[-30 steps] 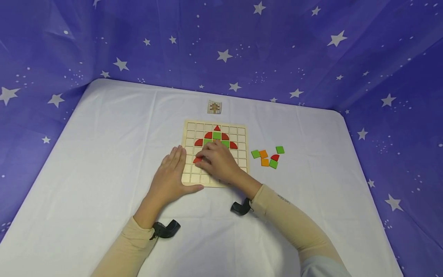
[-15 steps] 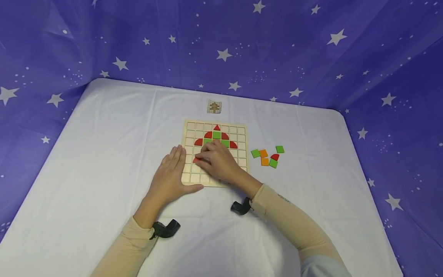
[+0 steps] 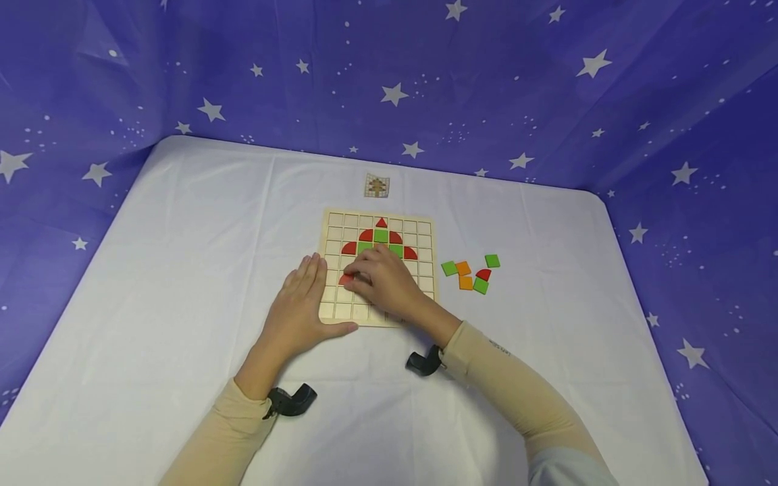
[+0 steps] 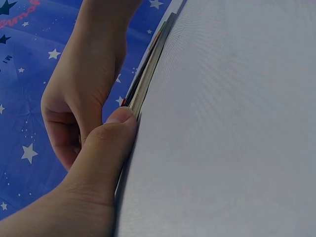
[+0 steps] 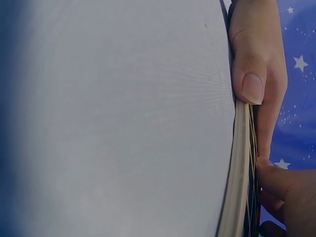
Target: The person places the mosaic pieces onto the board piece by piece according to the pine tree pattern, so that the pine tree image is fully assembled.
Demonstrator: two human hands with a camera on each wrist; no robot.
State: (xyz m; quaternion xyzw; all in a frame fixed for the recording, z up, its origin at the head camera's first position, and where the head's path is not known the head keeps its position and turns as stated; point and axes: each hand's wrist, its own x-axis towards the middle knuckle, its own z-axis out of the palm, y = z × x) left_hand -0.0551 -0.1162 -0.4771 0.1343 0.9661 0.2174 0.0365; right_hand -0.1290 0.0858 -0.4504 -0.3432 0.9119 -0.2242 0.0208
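A wooden grid board (image 3: 343,312) lies on the table in the head view. Tiles on it form a stepped shape: a red triangle (image 3: 381,223) on top, then green squares (image 3: 381,236) flanked by red quarter-circles (image 3: 349,249). My right hand (image 3: 389,282) reaches over the board, thumb and forefinger pinching another red quarter-circle tile (image 3: 344,279) at the left of a lower row. The hand hides the cells under it. My left hand (image 3: 298,307) lies with straight fingers along the board's left edge, its thumb (image 4: 121,116) at the front edge.
Right of the board lie loose tiles: green squares (image 3: 449,268), orange squares (image 3: 465,283) and a red quarter-circle (image 3: 483,275). A small pattern card (image 3: 377,185) with a tree-like figure sits behind the board. A starry blue cloth (image 3: 340,81) hangs behind the white table (image 3: 200,270).
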